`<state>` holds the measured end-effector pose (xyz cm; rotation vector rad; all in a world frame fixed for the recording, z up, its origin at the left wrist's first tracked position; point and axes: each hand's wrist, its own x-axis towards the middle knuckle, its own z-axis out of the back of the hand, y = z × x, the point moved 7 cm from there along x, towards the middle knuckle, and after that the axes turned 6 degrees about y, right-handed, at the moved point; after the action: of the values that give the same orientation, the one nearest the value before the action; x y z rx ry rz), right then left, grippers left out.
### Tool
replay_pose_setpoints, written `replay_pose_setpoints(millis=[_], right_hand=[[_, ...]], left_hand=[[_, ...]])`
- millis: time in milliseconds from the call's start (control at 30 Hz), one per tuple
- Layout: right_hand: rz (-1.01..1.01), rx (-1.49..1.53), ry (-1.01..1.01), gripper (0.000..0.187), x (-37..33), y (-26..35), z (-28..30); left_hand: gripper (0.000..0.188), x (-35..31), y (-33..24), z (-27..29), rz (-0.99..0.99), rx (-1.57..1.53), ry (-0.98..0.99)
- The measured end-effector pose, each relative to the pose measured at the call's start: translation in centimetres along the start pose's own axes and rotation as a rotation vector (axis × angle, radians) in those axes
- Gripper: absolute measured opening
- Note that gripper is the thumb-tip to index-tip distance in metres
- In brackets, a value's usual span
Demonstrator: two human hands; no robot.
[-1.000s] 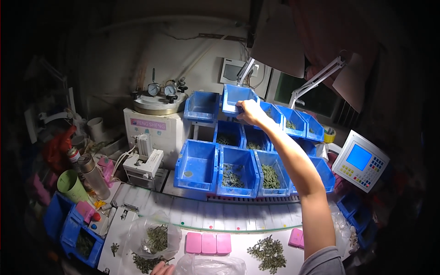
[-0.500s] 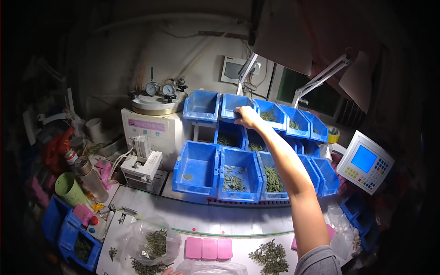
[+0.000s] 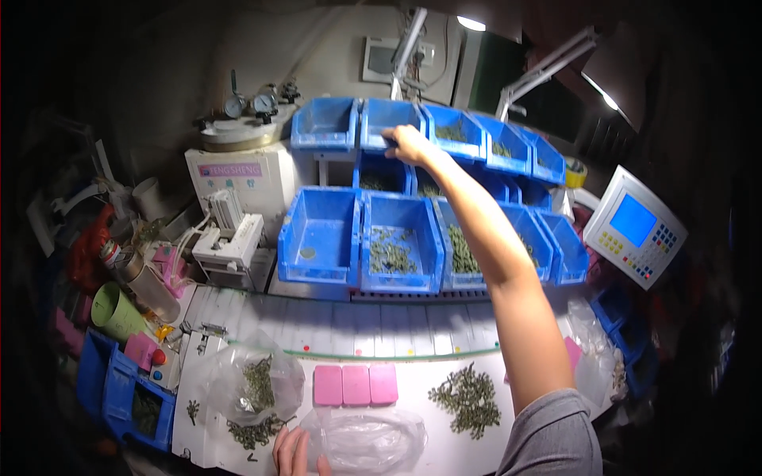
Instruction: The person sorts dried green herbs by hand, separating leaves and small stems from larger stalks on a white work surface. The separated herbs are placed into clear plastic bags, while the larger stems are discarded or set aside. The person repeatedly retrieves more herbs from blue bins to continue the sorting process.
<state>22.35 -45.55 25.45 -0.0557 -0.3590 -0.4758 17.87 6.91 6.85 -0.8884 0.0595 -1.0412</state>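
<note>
My right arm reaches up and forward to the top row of bins. There, my right hand (image 3: pixel 410 145) is closed at the front lip of a blue parts bin (image 3: pixel 392 113), with its fingertips partly hidden. At the lower edge my left hand (image 3: pixel 292 452) rests beside an empty-looking clear plastic bag (image 3: pixel 367 440), fingers stretched out and thumb apart. Just left of it lies a small heap of dark green rubbery-looking pieces (image 3: pixel 254 433), below an open clear bag (image 3: pixel 226 381) holding more of them. A larger loose pile of green pieces (image 3: pixel 468 401) lies to the right.
Three pink trays (image 3: pixel 355 385) lie side by side. Lower blue bins (image 3: pixel 319 234) stand behind a pale strip (image 3: pixel 381 324). A control panel (image 3: pixel 635 228) with a blue screen stands right. A small white machine (image 3: pixel 230 250), a green cup (image 3: pixel 117 313) and a bottle (image 3: pixel 151 289) crowd the left.
The view has tilted down, so the bins sit higher and more tabletop shows. My left hand has come further into view. My right hand stays at the same bin.
</note>
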Motion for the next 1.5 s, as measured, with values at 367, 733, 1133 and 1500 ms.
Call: replay_pose_setpoints(millis=[367, 733, 1133, 1500], right_hand=[[0.44, 0.071, -0.186, 0.01, -27.5, 15.4, 1.5], [-0.697, 0.47, 0.002, 0.014, -53.4, 16.2, -6.4], [-0.552, 0.443, -0.075, 0.025, -54.4, 17.9, -7.5], [-0.391, 0.473, -0.015, 0.017, -53.6, 18.2, -8.5]], left_hand=[[0.042, -0.7, -0.7, -3.0, -0.049, 0.053, 0.098], [0.024, -2.1, -7.2, -10.5, -0.268, -0.57, 0.486], [0.018, -5.4, -5.6, -17.9, 0.222, -0.854, 0.78], [0.023, -5.9, -4.8, -18.6, 0.482, -0.997, 0.885]])
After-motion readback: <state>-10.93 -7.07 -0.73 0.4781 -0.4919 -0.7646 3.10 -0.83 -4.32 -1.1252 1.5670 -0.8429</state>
